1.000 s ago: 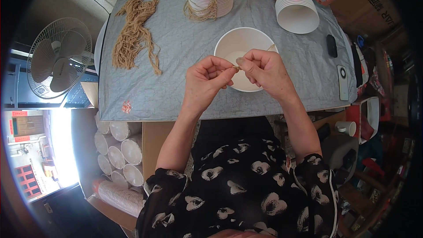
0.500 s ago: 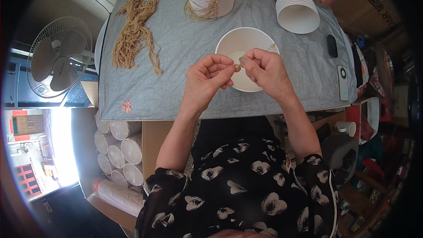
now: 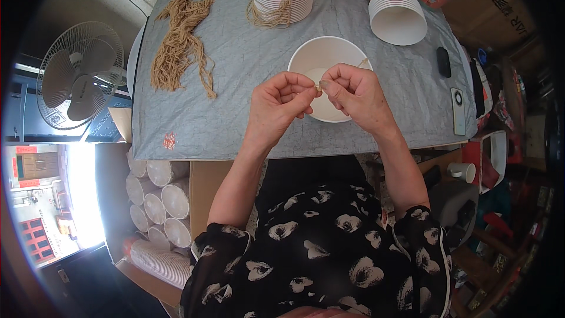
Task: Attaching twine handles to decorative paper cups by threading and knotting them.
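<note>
Over the mouth of a white paper bucket point(image 3: 309, 56), my left hand point(image 3: 276, 105) and my right hand point(image 3: 358, 97) meet fingertip to fingertip. Both are closed in a pinch on a short end of tan cord point(image 3: 318, 87), with what looks like a small knot between them. Another bit of the cord pokes up at the bucket's right rim, beside my right knuckles. My hands hide much of the bucket's inside. To the far left lies a loose bundle of tan cords point(image 3: 179, 47).
A stack of orange-and-white buckets point(image 3: 281, 0) with cords draped on it stands at the back. Further right lies a tipped stack of buckets point(image 3: 398, 23). A black object point(image 3: 444, 62) and a phone point(image 3: 458, 111) lie near the right edge. A fan point(image 3: 82, 79) stands left.
My fingertips have drawn slightly closer together on the cord, the right thumb shifting a little to the left. Everything else stays where it was.
</note>
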